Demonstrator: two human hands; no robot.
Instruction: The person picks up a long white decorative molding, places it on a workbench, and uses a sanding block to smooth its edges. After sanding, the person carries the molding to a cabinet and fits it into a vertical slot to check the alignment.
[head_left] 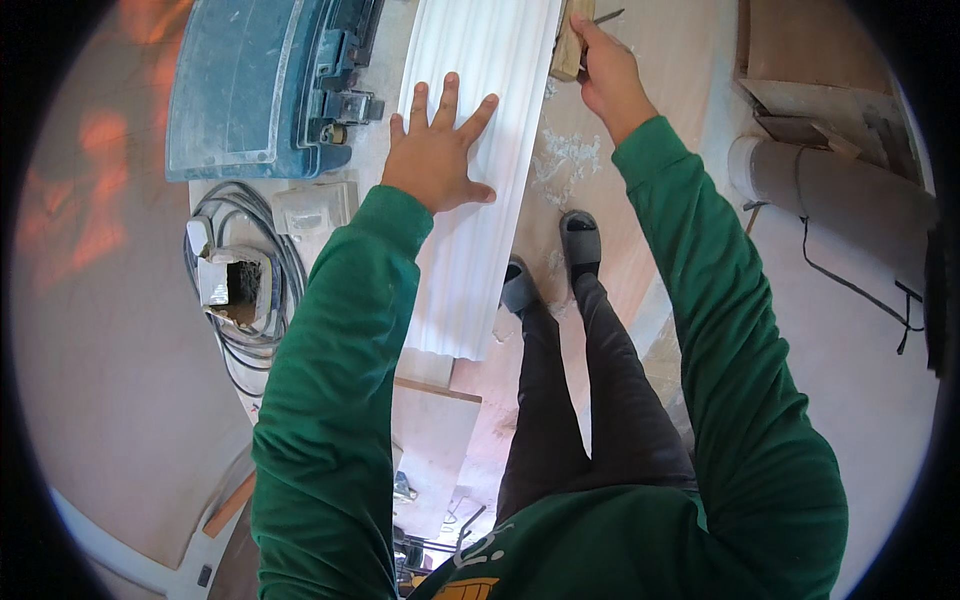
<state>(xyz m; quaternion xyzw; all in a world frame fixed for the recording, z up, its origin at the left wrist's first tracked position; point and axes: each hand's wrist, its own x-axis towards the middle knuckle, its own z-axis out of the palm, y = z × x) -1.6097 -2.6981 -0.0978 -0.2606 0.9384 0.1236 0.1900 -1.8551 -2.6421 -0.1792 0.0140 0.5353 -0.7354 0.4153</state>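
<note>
White ribbed panel (465,265) touched by left hand (432,155), fingers spread wide, nothing gripped. Wooden block (567,52) held by right hand (612,80), fingers curled.

a blue case (235,85) (dusty) lies near a coiled dark cable (291,272) and an open box (213,282)

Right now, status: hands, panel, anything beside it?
Left hand spread on white ribbed panel. Right hand gripping wooden tool by panel's edge. Blue case, coiled cable left of panel.
</note>
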